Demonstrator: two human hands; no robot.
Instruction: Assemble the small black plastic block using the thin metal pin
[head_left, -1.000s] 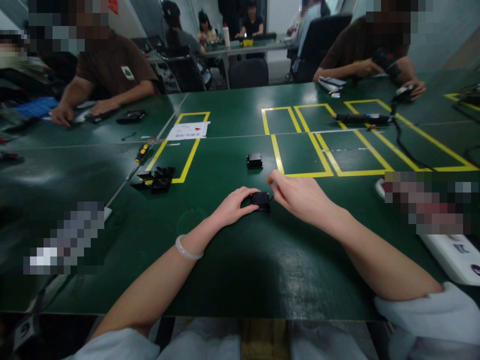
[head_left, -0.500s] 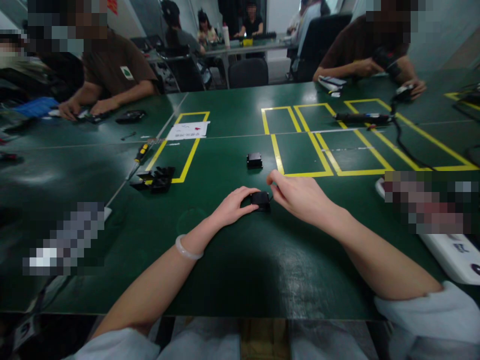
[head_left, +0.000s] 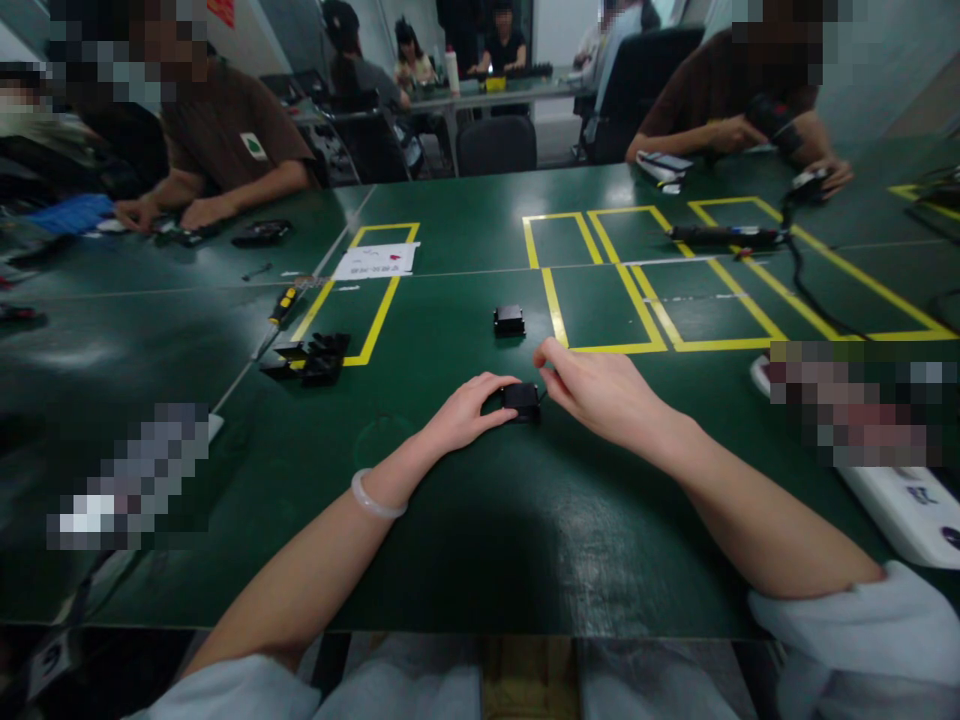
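A small black box-shaped part rests on the green table, with thumb and fingers of my left hand gripping it from the left. Just to its right is my right hand, fingers curled in a pinch. A short dark thin bit shows between that hand and the box's right side; what the pinch holds is mostly hidden. Beyond both hands sits a second, similar black box, touched by neither.
Several black bracket-like parts lie to the left, by a yellow-black screwdriver. A paper label lies within yellow tape. A black pen-shaped tool with a cord lies right. A white device stands near right. Two people work opposite.
My hands and the black box are practically where they were. Across the table on the left, the person's head and hands have shifted slightly.
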